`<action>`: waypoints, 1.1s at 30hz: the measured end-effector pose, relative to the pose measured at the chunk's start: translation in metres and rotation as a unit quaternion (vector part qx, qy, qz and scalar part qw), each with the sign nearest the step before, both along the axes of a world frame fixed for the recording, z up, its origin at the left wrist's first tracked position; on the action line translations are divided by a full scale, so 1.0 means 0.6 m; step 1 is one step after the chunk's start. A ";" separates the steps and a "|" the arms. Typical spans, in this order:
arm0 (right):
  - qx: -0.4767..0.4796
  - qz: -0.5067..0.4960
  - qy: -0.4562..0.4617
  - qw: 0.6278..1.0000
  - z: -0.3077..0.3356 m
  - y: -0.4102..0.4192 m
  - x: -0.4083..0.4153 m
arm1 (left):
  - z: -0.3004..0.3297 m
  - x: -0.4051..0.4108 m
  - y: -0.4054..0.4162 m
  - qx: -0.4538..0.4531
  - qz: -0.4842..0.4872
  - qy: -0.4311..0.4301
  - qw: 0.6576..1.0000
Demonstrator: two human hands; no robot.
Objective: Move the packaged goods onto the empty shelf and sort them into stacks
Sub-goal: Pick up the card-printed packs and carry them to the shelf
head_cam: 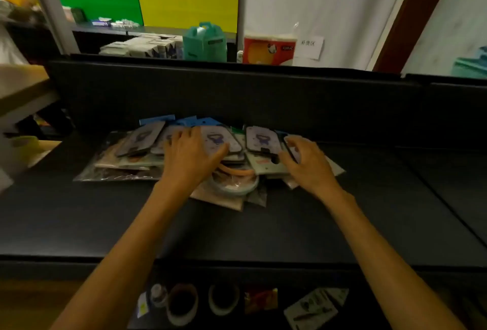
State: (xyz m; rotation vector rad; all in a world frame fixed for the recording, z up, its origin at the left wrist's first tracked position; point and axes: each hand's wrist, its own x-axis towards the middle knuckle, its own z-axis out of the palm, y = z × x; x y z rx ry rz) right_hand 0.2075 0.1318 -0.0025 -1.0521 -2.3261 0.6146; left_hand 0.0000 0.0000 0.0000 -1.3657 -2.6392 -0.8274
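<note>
Packaged goods (184,156) sit in a loose heap on the black shelf (263,229), pushed up near its dark back panel (237,92). Mostly flat phone-case packs with a cartoon print, some blue cards poking out behind, clear plastic sleeves on the left side, and a round pack with an orange ring (233,181) at the front edge of the pile.

Left hand (191,154) lies flat on top of the middle packs, fingers spread and fairly straight, so its grip isn't around anything, just pressing down. Right hand (307,162) is on the right end of the heap with fingers curled around a phone-case pack (291,149), pinching its edge. Another printed pack (261,140) lies between the two hands.

Lower shelf below shows a couple of tape rolls (224,298) and a small carded pack (311,310). Behind the panel there's a teal box (205,42) and a red-and-white package (268,49).
</note>
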 end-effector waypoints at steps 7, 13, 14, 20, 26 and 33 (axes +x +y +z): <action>0.014 -0.086 -0.097 0.991 -0.025 0.026 -0.063 | -0.022 -0.031 0.016 -0.004 -0.001 -0.036 0.999; -0.003 -0.104 -0.092 0.990 -0.035 0.030 -0.073 | -0.034 -0.034 0.016 0.029 -0.018 -0.019 0.999; -0.012 -0.101 -0.086 0.991 -0.033 0.029 -0.071 | -0.034 -0.033 0.016 0.032 -0.023 -0.017 0.999; -0.049 -0.088 -0.007 0.995 -0.032 0.023 -0.064 | -0.030 -0.035 0.014 0.055 -0.048 -0.047 0.996; -0.090 -0.068 0.024 0.993 -0.033 0.022 -0.072 | -0.030 -0.038 0.018 0.109 -0.075 -0.164 0.978; -0.070 -0.106 -0.115 0.985 -0.031 0.025 -0.075 | -0.010 -0.028 0.006 0.192 -0.125 -0.188 0.955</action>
